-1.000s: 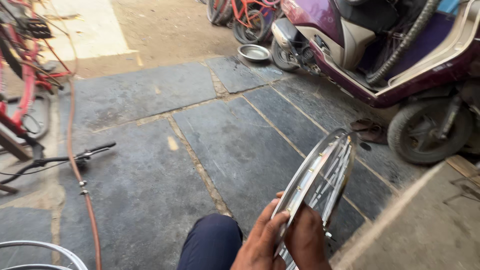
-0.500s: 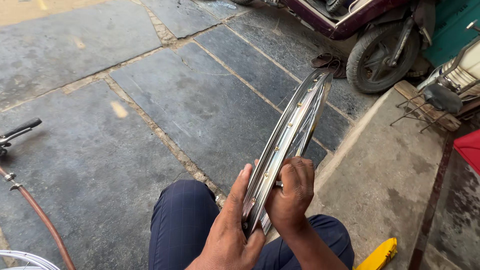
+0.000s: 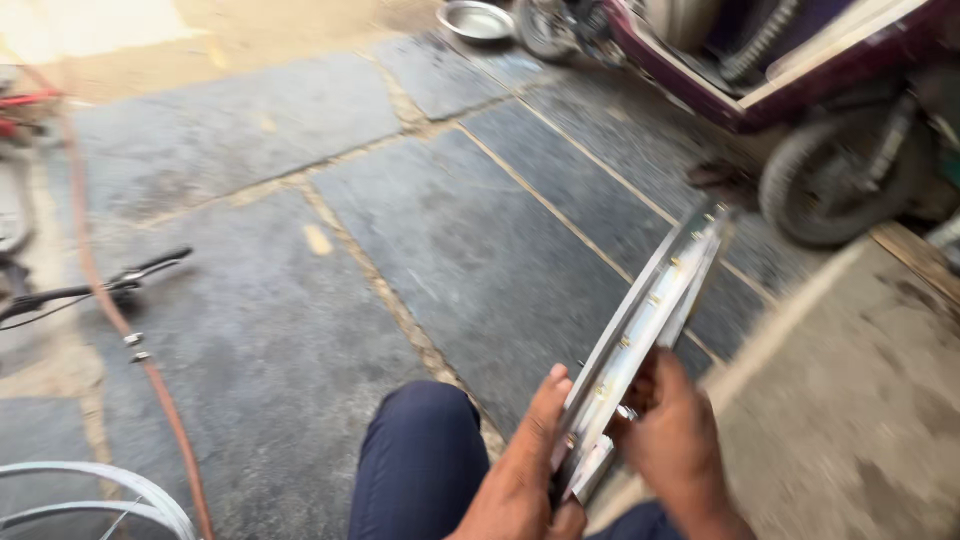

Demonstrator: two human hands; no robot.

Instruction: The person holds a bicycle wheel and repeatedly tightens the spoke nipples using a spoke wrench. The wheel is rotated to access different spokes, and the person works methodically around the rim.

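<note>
- The wheel rim, bare polished metal, is held edge-on in front of the person, with its far end pointing away towards the scooter tyre.
- The left hand lies flat against the near left face of the wheel rim, fingers extended along the metal. This appears to steady the rim against sideways tilt.
- The right hand is closed around the near right side of the wheel rim, fingers curled about its edge. It seems to carry most of the weight.
- The two hands oppose each other across the wheel rim, so it is clamped between them.
- The person's knee, in dark blue cloth, sits just left of the near end of the wheel rim.
- Left of the wheel rim, well apart on the stone paving: an orange hose and a black handlebar.
- Beyond the wheel rim, far off: a metal bowl.
- Motion blur hides fine detail.
</note>
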